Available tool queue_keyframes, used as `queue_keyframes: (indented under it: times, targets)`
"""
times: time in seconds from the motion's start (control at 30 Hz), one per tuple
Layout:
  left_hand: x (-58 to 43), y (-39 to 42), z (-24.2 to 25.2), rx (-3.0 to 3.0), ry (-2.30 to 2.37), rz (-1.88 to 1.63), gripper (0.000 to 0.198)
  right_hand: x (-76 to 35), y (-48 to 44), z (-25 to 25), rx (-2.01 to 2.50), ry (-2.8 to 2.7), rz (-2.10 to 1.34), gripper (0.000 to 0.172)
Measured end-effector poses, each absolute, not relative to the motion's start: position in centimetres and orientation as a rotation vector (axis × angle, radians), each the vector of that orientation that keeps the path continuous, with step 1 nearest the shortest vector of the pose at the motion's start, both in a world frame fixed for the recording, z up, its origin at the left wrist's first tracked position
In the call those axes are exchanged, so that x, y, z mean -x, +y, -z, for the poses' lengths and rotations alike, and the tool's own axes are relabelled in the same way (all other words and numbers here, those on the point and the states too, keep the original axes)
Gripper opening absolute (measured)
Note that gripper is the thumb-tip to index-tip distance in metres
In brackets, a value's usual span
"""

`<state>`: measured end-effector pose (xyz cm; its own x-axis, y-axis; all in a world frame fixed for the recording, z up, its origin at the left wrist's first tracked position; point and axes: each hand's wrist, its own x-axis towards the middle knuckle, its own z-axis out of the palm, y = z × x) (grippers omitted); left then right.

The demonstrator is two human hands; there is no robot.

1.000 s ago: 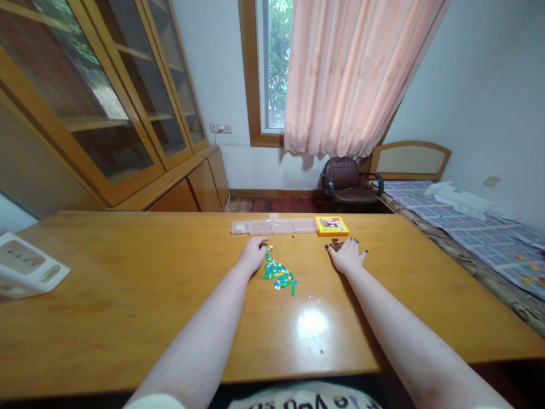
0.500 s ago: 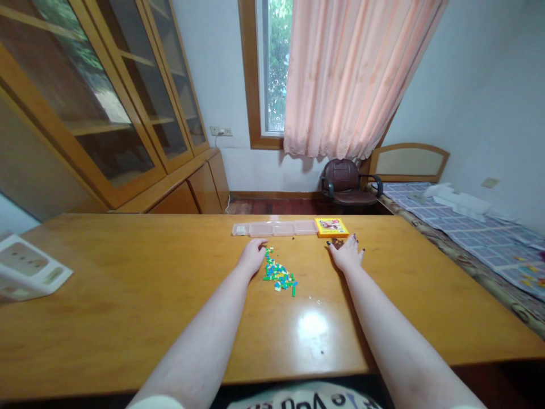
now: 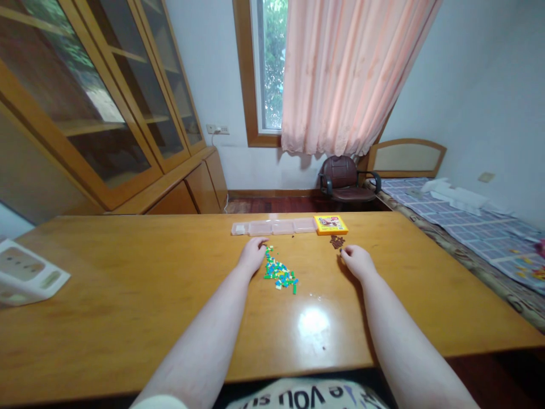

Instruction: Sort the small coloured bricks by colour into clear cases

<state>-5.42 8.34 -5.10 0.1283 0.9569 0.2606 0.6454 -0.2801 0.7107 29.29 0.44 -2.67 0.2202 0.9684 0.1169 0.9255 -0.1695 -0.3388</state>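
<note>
Though tiny, brown pieces dark, multicoloured bricks bright

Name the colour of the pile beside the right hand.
The pile is brown, seen best in the head view.

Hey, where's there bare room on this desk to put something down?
Widest: left, between the white plastic object and the left hand. Another: right, between the right hand and the desk's right edge. Crowded: the far middle, with the clear tray, yellow box and brown pieces, plus the coloured pieces.
</note>
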Motion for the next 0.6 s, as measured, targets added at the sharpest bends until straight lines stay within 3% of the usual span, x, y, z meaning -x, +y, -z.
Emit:
queue_keyframes:
  times: [0.1, 0.37, 0.6]
  targets:
    - [5.5, 8.3, 5.1, -1.974, 1.558, -0.968, 0.036, -29.8, 1.0, 3.5, 2.08, -1.776, -0.126, 0.024]
    - [5.8, 8.3, 4.7, -1.941, 1.767, -0.921, 0.033, -26.3, 1.2, 3.9, 1.829, -1.93, 0.053, 0.03]
    - [5.7, 8.2, 4.6, -1.965, 1.765, -0.93, 0.034, -18.8, 4.0, 3.4, 1.713, -2.293, -0.116, 0.057]
